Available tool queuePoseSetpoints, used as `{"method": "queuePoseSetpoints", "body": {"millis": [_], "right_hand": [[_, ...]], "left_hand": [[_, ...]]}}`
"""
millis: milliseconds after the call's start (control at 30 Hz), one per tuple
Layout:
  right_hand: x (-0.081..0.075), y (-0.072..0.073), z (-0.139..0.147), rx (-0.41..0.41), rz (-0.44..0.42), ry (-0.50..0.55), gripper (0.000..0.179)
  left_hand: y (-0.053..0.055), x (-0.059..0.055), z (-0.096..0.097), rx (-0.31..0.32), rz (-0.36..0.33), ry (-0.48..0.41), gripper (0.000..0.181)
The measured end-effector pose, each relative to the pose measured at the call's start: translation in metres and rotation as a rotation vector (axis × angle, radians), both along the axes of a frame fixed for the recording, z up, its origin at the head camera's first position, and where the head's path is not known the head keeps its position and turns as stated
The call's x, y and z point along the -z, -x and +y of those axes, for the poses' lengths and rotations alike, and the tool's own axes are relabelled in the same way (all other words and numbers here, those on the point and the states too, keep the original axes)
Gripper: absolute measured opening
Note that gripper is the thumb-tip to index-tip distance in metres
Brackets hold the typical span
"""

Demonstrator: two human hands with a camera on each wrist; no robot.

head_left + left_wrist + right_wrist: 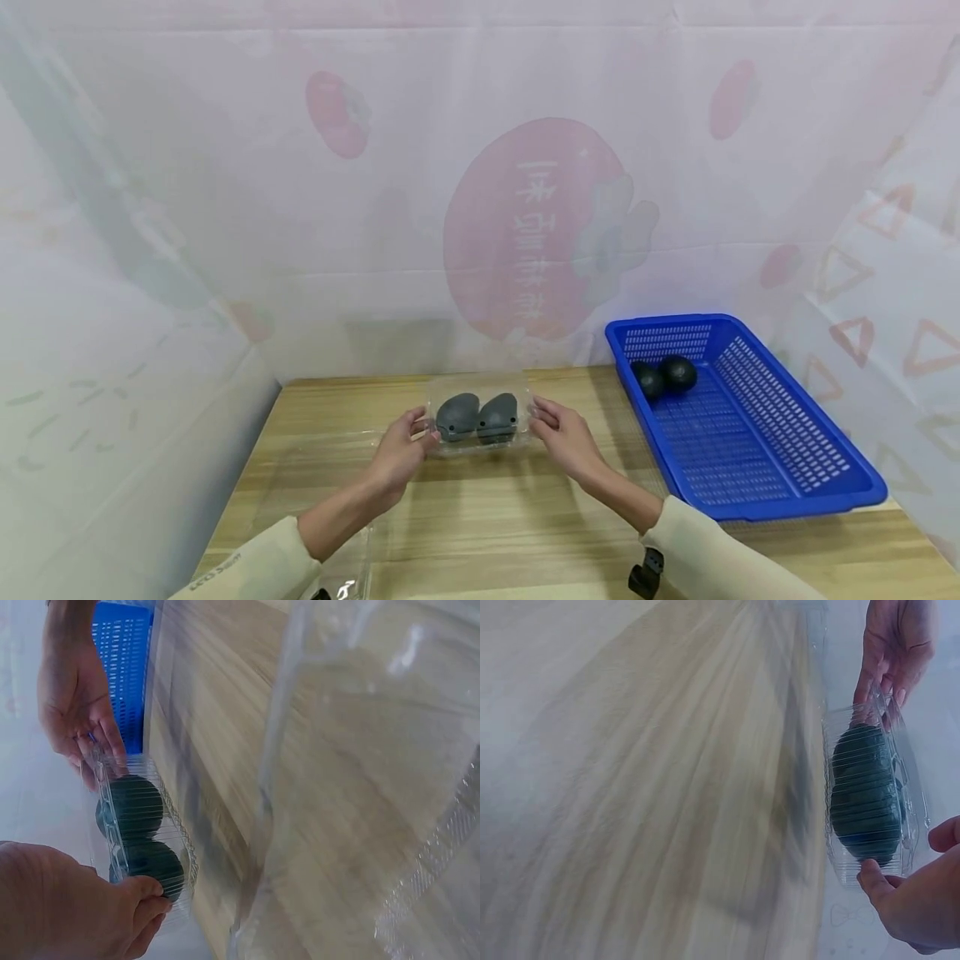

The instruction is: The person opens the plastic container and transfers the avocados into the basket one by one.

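Observation:
Two dark avocados [498, 418] lie side by side in a clear plastic box [517, 448] with ribbed sides. The box is held up over the wooden table, between both hands. At its left end my left hand [401, 450] grips the plastic with thumb and fingers. My right hand [567, 439] holds the opposite end by its edge. In the left wrist view, the left fingers [150, 911] press on the ribbed side close to one avocado [157, 866]. The right fingertips [877, 879] lie against the box's end in the right wrist view.
A blue plastic basket [772, 510] stands at the right of the table, with two more dark avocados [678, 373] at its far left corner. More clear plastic containers [348, 558] lie on the left of the table [480, 542]. A printed cloth [405, 200] hangs behind.

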State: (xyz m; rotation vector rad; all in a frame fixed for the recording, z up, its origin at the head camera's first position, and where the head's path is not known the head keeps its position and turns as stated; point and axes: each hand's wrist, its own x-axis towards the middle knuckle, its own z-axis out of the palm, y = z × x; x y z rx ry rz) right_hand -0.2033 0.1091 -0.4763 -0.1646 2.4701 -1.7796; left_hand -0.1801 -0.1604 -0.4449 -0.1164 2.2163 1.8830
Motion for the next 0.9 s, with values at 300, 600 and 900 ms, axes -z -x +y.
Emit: {"method": "queuePoseSetpoints", "body": {"millis": [300,600,900], "right_hand": [[0.009,-0.008,0.016,0.034,0.02,-0.037,0.051],[0.02,-0.014,0.028,0.036,0.033,-0.074,0.049],[0.031,-0.015,0.031,0.053,0.045,-0.061,0.046]], "left_hand": [[-0.005,0.009,0.014,0.028,-0.021,-0.009,0.065],[-0.006,0.02,0.023,0.045,-0.029,-0.01,0.066],[-0.008,0.025,0.028,0.043,-0.018,-0.018,0.067]]}}
